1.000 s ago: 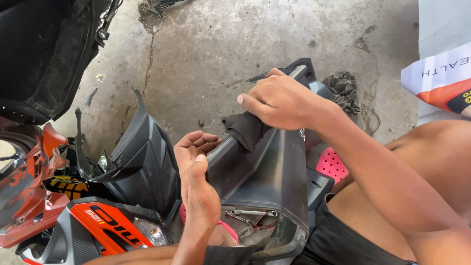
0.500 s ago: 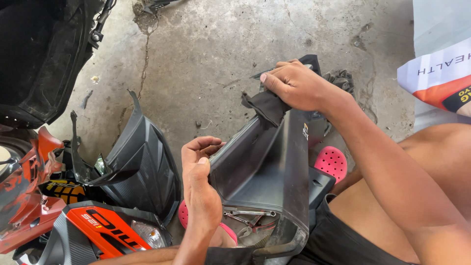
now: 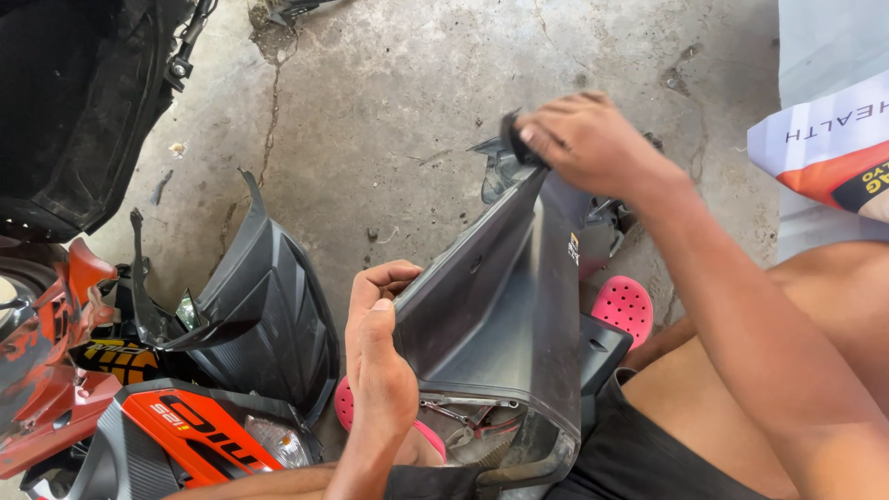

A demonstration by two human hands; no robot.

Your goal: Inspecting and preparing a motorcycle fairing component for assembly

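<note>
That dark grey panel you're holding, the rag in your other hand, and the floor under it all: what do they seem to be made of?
The dark grey panel looks like moulded plastic: matt, smooth, with formed edges and small holes. The left hand grips its edge. The dark rag under the right hand seems to be soft cloth, bunched up; little of it shows. The floor looks like bare concrete, grey, stained and cracked.

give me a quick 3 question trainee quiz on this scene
1. True or false: the left hand grips the near edge of the grey panel.
2. What does the right hand press on the panel's far end? A) a dark rag B) a hammer C) a bottle
3. What colour is the sandal beside the panel?

Key: 1 true; 2 A; 3 pink
</note>
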